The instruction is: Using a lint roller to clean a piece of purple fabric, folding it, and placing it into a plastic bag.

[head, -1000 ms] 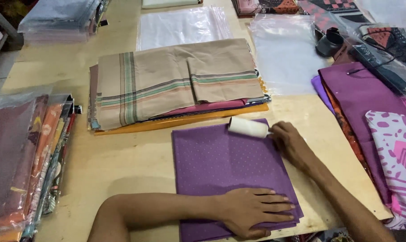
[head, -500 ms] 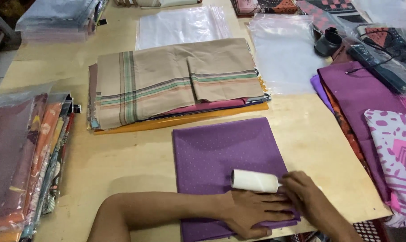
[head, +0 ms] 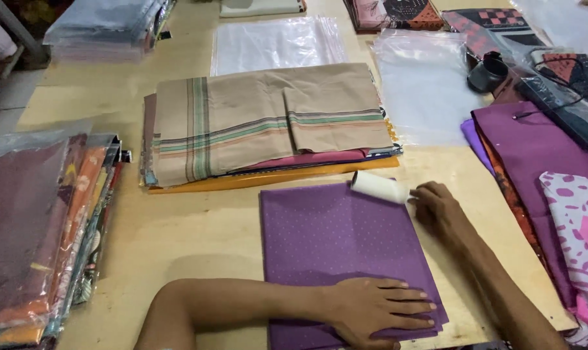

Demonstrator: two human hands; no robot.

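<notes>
Pale wooden tabletop (head: 197, 233) filled the view, crowded with cloth on every side. And at the far edge of the folded purple dotted fabric (head: 336, 236), the right hand (head: 436, 207) was closed around the handle of a white lint roller (head: 379, 186), the roll lying on the cloth's top right corner. Down at the near edge, the left hand (head: 375, 310) lay flat, fingers spread, palm pressing the purple fabric to the table and gripping nothing. Just beyond the roller sat a stack of folded beige striped cloth (head: 268, 123) on pink and orange layers. Clear plastic bags (head: 423, 84) lay behind that. Off to the left, packaged fabrics (head: 41, 227) were piled; to the right, more purple cloth (head: 534, 149).
</notes>
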